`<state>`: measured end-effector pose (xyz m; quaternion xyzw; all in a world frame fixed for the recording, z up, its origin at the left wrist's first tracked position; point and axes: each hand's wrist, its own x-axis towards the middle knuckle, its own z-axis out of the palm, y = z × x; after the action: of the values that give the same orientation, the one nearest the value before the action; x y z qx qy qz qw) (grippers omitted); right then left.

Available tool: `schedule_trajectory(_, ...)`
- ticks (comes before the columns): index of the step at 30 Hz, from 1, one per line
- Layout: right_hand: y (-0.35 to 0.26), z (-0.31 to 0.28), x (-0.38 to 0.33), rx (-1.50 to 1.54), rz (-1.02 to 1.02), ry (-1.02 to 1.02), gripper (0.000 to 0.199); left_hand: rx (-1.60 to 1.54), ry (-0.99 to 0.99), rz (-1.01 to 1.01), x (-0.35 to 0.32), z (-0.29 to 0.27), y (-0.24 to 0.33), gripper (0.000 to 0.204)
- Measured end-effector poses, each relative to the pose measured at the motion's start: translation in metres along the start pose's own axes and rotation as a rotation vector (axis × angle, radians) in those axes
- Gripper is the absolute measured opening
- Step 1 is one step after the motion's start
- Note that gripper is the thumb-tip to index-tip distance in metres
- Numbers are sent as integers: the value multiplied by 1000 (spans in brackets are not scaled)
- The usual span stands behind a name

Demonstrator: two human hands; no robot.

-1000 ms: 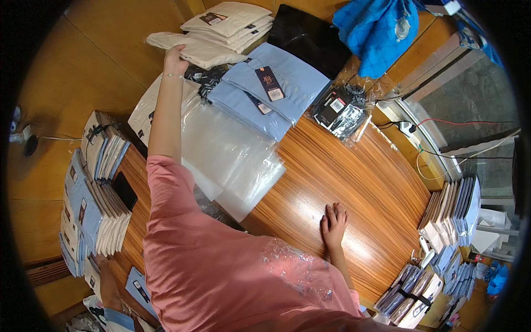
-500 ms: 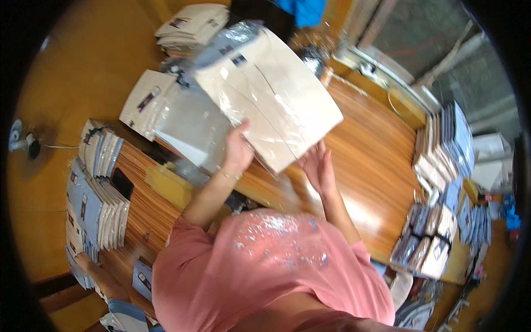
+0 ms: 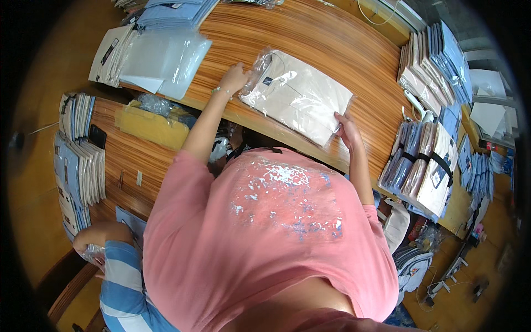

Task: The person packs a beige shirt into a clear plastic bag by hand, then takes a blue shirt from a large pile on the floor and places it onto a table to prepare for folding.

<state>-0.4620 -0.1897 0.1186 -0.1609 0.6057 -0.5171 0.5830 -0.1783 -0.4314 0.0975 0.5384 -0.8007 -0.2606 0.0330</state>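
A folded cream shirt (image 3: pixel 301 91) in a clear plastic bag lies on the wooden table in front of me, its collar end to the left. My left hand (image 3: pixel 236 78) is at the bag's left end, fingers closed on the loose crinkled plastic (image 3: pixel 254 74) beside the collar. At the near right corner my right hand (image 3: pixel 348 131) grips the bag's edge, thumb on top; its other fingers are partly hidden. To the left lies a pile of empty clear bags (image 3: pixel 166 61), next to a stack of bagged cream shirts (image 3: pixel 110 55).
Bagged blue shirts (image 3: pixel 177 14) sit at the far left. Cream and blue stacks (image 3: pixel 434 66) and strapped bundles (image 3: pixel 420 163) stand at the right, a white handheld tool (image 3: pixel 417 105) between them. Another person's striped sleeve (image 3: pixel 121 271) shows at lower left, near shirt rows (image 3: pixel 83 171) and a phone (image 3: pixel 98 136).
The bagged cream shirt, held up and tilted before, now lies on the table. My left hand has moved from its near edge to its left end; my right hand grips the near right corner.
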Motion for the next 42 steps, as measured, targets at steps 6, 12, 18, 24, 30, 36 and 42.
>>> schedule_trajectory(6, 17, -37, 2, 226, 134, -87, 28, -1207, -562, -174, -16, 0, 21, 33)
schedule_trajectory(12, 18, -36, 9, 134, 77, -72, 22, -813, -331, -73, -19, 18, 9, 24)
schedule_trajectory(18, 22, -43, 18, 11, 65, -61, 27, -554, -235, 19, -5, 32, 7, 15)
schedule_trajectory(24, -20, -55, 9, -378, -262, 294, 28, -975, -132, -104, -13, -30, 5, 14)
schedule_trajectory(30, -99, -115, -25, -335, -545, 503, 26, -813, 228, 3, -26, -125, -54, 17)
schedule_trajectory(36, -163, -83, -65, -373, -765, 664, 26, -706, 346, 214, -33, -172, -74, 15)
schedule_trajectory(42, -187, 58, -59, -546, -1025, 487, 22, -532, 304, 459, -48, -215, -4, 15)
